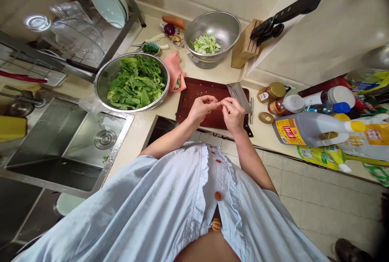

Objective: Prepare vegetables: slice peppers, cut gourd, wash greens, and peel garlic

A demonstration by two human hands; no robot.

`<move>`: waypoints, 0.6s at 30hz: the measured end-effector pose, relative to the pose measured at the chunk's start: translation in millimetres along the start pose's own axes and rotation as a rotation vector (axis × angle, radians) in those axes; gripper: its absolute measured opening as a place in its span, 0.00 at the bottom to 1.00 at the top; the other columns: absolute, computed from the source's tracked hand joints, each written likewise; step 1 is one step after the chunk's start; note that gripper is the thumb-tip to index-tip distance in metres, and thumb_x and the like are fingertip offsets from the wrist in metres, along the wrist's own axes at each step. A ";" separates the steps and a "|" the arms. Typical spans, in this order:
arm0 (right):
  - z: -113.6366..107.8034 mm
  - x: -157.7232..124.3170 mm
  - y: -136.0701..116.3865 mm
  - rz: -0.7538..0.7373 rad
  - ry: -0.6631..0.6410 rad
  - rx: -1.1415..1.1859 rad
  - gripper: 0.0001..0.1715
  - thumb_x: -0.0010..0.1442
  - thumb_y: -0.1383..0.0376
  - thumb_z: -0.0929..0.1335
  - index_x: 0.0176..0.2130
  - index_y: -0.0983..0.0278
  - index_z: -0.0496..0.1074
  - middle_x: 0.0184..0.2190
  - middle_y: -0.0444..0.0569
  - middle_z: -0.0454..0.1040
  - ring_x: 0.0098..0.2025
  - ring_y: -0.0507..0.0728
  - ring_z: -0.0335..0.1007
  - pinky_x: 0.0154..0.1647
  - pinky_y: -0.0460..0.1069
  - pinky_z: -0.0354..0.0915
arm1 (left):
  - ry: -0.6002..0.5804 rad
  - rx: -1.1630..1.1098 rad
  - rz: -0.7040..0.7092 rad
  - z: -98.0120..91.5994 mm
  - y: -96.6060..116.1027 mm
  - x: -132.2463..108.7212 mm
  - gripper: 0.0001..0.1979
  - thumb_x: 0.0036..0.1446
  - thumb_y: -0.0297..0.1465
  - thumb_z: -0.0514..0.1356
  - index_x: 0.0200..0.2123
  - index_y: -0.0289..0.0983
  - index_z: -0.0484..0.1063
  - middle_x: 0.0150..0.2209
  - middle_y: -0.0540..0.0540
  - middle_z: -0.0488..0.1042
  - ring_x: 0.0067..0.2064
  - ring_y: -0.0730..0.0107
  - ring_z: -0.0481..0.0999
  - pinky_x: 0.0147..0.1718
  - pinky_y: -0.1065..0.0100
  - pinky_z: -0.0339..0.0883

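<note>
My left hand [201,109] and my right hand [233,113] meet over the dark red cutting board [189,96], fingertips pinched together. Between them is something small and pale, too small to name. Tiny pale bits lie scattered on the board beyond my hands. A cleaver [239,95] rests along the board's right side, its black handle partly behind my right hand and pointing toward me. The board's metal handle [251,110] shows at its right end.
Left of the board stand a colander [99,86] of leafy greens and a sink [75,132]. Behind are a pink cloth [174,69], a steel bowl [229,27] with cut pale-green pieces and a knife block [243,47]. Bottles, including a large jug [288,128], crowd the right.
</note>
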State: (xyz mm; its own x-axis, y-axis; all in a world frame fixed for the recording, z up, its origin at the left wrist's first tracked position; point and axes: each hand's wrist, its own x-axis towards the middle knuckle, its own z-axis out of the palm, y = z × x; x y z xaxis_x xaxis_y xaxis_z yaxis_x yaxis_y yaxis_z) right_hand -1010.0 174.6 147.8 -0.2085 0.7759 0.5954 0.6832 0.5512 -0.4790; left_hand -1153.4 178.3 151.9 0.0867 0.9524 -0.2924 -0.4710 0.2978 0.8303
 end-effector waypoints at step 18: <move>-3.1 -0.7 -2.4 0.084 -0.059 0.097 0.14 0.65 0.67 0.64 0.34 0.59 0.78 0.36 0.50 0.76 0.39 0.55 0.74 0.39 0.49 0.71 | -0.015 0.030 -0.040 -9.3 -0.6 2.3 0.17 0.36 0.29 0.75 0.26 0.33 0.69 0.22 0.50 0.73 0.24 0.76 0.74 0.17 0.77 0.44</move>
State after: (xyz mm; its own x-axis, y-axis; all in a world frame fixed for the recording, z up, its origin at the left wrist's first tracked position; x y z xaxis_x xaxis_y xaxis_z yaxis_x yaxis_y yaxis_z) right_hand -1009.3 171.7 150.6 -0.1958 0.8356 0.5132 0.6297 0.5083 -0.5874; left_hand -1161.0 179.6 146.4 0.1178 0.9405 -0.3186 -0.4407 0.3370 0.8320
